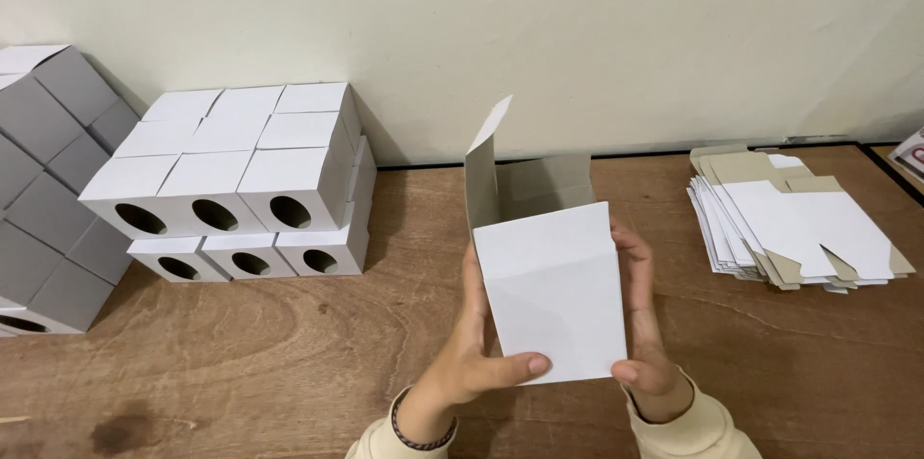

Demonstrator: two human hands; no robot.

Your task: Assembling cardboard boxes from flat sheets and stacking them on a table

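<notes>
Gripping white carton point(556, 291) between left hand point(474, 348) and right hand point(643, 324) fingers.

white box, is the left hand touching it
Touching: the head view shows the left hand gripping the white box, thumb pressed on its front face.

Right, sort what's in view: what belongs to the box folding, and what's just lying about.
In hand:
left hand
right hand
white carton, top flaps open
flat carton blanks
folded white boxes

Lying about:
grey boxes
item at right edge, too cropped to identify
</notes>
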